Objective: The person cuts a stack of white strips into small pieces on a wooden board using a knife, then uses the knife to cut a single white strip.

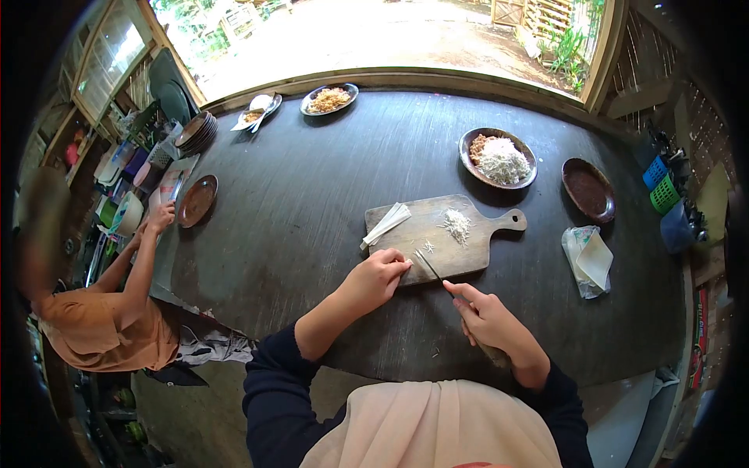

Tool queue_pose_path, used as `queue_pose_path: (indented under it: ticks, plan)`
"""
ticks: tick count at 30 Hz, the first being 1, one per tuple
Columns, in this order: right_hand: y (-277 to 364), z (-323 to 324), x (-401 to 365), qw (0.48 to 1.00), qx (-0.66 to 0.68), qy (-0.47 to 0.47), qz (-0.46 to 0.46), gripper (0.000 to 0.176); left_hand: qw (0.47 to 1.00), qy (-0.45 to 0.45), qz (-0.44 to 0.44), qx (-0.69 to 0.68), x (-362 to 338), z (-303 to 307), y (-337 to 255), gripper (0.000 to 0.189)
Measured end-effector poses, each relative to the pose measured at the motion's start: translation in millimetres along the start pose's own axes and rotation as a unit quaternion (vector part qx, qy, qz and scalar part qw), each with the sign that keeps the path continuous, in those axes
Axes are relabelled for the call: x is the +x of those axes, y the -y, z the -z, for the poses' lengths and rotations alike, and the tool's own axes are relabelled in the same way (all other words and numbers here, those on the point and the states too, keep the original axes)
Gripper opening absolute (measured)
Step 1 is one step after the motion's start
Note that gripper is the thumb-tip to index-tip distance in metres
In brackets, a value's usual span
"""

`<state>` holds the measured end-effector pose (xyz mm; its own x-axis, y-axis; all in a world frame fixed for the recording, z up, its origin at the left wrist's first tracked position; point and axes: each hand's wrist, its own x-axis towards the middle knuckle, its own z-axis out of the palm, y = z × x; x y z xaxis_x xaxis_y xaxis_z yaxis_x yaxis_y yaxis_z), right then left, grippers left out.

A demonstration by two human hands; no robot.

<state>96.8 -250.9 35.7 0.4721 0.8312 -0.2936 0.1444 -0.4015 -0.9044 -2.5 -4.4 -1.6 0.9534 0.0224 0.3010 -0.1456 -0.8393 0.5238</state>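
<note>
A wooden cutting board [476, 251] with a handle lies on the dark table. On its left part rest several pale strips [386, 225], and a small heap of white shreds [456, 225] sits at its right. My left hand [376, 278] is closed at the board's near left edge, its fingertips pressed on a small pale piece [407, 263]. My right hand [490, 320] is wrapped round the handle of a knife [429, 265], whose blade slants over the board close to my left fingertips. A few shreds lie beside the blade.
Beyond the board stands a plate of white shreds and brown food [499, 158]. An empty brown dish [588, 190] and a plastic packet [587, 262] are at the right. Plates of food line the window side. At the left, a person [109, 327] reaches over the table edge.
</note>
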Motion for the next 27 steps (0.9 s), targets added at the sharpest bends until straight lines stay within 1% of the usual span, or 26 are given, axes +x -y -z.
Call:
queue_pose_path:
  ticks: [2,6,9,11,12,14,15,17,19,21,23,24,26,27]
  plan:
    - [0,2,1,1.000,-0.008,0.008,0.001,0.038,0.999,-0.015,-0.034,0.001,0,-1,5,0.023]
    - [1,6,0,1.000,-0.006,0.022,-0.011,0.039,0.999,0.002,-0.020,-0.025,6,5,2,0.020]
    - [-4,11,4,1.000,0.014,0.027,-0.009,0.040,0.999,0.009,0.006,-0.048,9,4,1,0.015]
    - [-2,13,4,0.999,0.025,0.039,-0.006,0.040,0.998,0.040,0.044,-0.006,13,4,-4,0.012]
    - [-2,13,5,0.998,0.037,0.050,-0.005,0.040,0.998,0.037,0.047,-0.006,14,2,-4,0.012]
    - [-8,12,9,0.997,0.044,0.064,-0.004,0.040,0.994,0.062,0.054,0.073,17,-5,-3,0.013]
    - [-9,13,10,0.996,0.053,0.073,-0.002,0.040,0.994,0.057,0.054,0.074,20,-10,-5,0.013]
    - [-7,17,11,0.996,0.043,0.075,-0.003,0.040,0.980,0.078,0.103,0.154,27,-16,-5,0.014]
    - [-6,19,13,0.996,0.033,0.078,-0.004,0.040,0.978,0.073,0.117,0.155,31,-17,-4,0.014]
    - [-8,21,11,0.996,0.048,0.080,-0.008,0.040,0.978,0.073,0.127,0.150,33,-14,-4,0.014]
    - [-6,24,4,0.996,0.032,0.080,-0.018,0.040,0.995,0.059,0.056,0.057,27,-1,-2,0.013]
    - [-4,25,1,0.996,0.018,0.081,-0.027,0.040,0.995,0.059,0.057,0.052,25,3,0,0.013]
    - [-6,30,-3,0.996,0.022,0.085,-0.032,0.041,0.996,0.049,0.052,-0.044,21,8,5,0.013]
    - [-7,33,-4,0.995,0.025,0.089,-0.032,0.041,0.996,0.047,0.044,-0.064,20,9,9,0.013]
